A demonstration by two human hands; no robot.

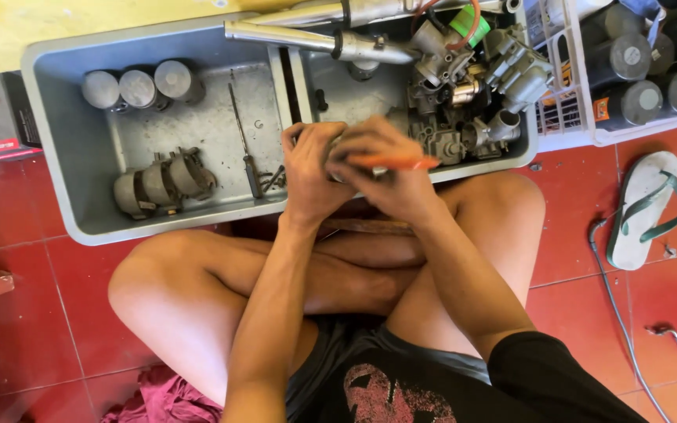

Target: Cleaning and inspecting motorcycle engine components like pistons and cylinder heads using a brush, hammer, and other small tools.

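I sit cross-legged on a red tile floor. My left hand (311,168) is closed around a small grey metal part (337,149), mostly hidden by my fingers. My right hand (385,168) grips an orange-handled tool (397,162), its handle pointing right, and presses against the same part. Both hands hover over the near edge of the right grey tray (511,157), which holds several carburettor bodies (472,86).
The left grey tray (64,157) holds three metal cylinders (139,86), ring-shaped parts (162,180) and a thin screwdriver (246,145). Metal pipes (315,39) lie across the trays. A white crate of dark cans (636,63), a flip-flop (644,207) and a hose (613,305) are at right.
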